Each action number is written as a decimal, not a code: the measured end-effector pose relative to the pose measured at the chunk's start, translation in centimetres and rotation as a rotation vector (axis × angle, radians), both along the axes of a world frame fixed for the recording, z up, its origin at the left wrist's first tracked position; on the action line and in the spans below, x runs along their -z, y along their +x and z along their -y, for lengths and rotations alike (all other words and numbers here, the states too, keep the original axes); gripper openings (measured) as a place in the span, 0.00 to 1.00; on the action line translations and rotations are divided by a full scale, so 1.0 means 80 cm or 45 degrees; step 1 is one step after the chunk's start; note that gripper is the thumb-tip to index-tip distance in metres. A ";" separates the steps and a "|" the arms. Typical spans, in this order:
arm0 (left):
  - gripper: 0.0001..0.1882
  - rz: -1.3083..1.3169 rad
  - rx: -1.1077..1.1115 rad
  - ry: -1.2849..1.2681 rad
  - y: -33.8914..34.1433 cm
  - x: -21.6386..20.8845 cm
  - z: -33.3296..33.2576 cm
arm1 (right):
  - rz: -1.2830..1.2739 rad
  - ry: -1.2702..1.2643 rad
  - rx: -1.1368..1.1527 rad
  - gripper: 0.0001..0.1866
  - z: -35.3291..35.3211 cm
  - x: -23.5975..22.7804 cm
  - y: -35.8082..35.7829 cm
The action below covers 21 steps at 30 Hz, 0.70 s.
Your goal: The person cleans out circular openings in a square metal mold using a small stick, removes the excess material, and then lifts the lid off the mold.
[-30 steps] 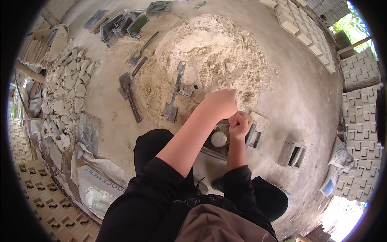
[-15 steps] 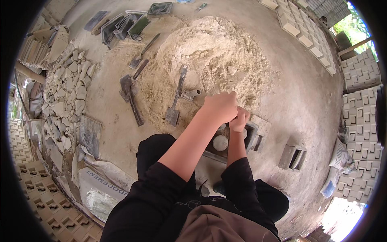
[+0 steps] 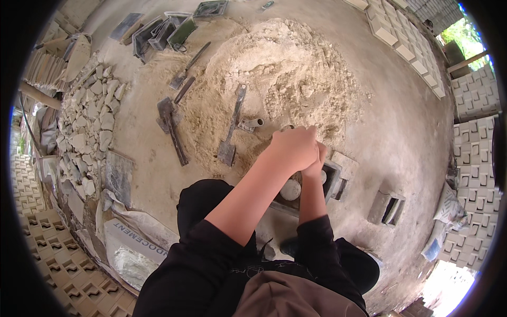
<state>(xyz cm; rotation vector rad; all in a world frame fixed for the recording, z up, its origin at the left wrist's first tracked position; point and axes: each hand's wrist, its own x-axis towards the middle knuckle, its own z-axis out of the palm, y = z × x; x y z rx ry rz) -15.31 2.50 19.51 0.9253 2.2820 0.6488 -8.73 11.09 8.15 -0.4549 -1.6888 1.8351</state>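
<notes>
Over an open rectangular box mould [image 3: 334, 178] on the floor, my two fists are close together. My left hand [image 3: 294, 147] is closed, its forearm slanting in from the lower left. Partly behind it, my right hand [image 3: 318, 158] is closed too. Whatever they grip is hidden by the fingers. A small rounded end [image 3: 287, 128] shows just beyond my left knuckles; I cannot tell whether it belongs to something held. Inside the mould are pale round discs [image 3: 290, 190], partly covered by my right forearm.
A heap of pale sandy mix [image 3: 285, 68] rises beyond my hands. A trowel [image 3: 228, 150], a hammer-like tool [image 3: 168, 119] and a short pipe piece [image 3: 253, 124] lie left of it. A hollow block [image 3: 385, 207] stands right; rubble [image 3: 87, 121] and a cement sack [image 3: 134, 240] lie left.
Both fists have shifted slightly right, and my right hand is now more hidden behind the left. The rounded end beyond my left knuckles has come into view.
</notes>
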 end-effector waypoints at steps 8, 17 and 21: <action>0.17 0.017 -0.023 -0.077 -0.001 0.008 0.005 | -0.011 0.005 -0.336 0.24 0.030 0.024 0.058; 0.15 -0.069 -0.031 0.086 0.001 0.012 0.013 | 0.013 0.005 -0.353 0.22 0.043 0.027 0.093; 0.19 0.088 0.007 0.001 0.004 -0.010 0.022 | -0.082 -0.048 -0.426 0.22 0.054 -0.019 0.103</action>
